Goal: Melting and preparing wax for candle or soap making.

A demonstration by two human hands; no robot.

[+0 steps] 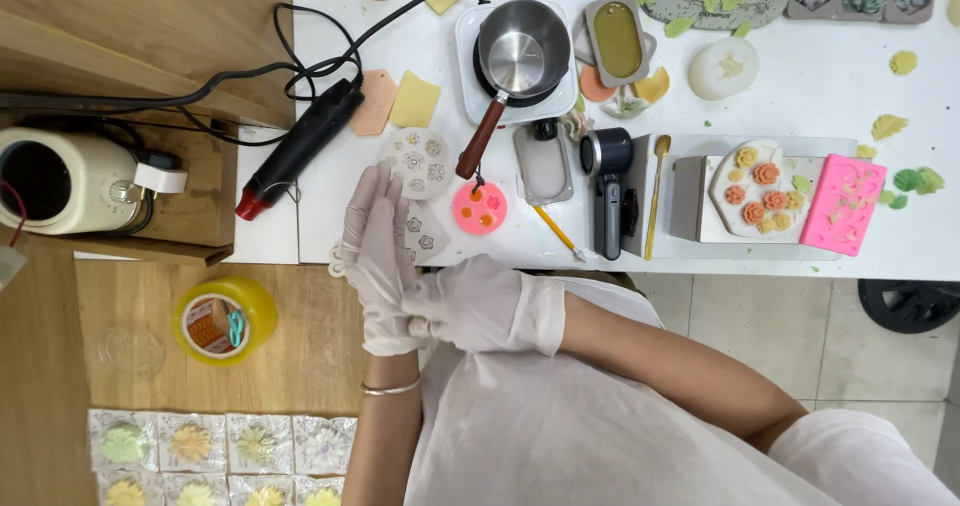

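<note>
Gloves cover both hands. Left hand [380, 256] is held flat, fingers extended and pressed together, pointing away from the body. Right hand [480, 304] closes over the left palm and wrist, apparently pinching the glove cuff [390, 338] to seat or tug it; the exact pinch is hidden. Neither hand holds a tool.

Just beyond the left fingertips lie a clear flower mould [416, 162] and, to their right, a pink mould [479, 207], both at the near edge of the white table [800, 96], probably kept within easy reach. Left of the fingertips rests a black heat gun [300, 148], cord trailing away. Farther ahead a steel pot [522, 50] sits on a small hotplate, handle turned towards the hands for grasping. Left of the wrist stands a yellow tape roll [225, 318]; wrapped flower pieces [220, 442] lie below it.
</note>
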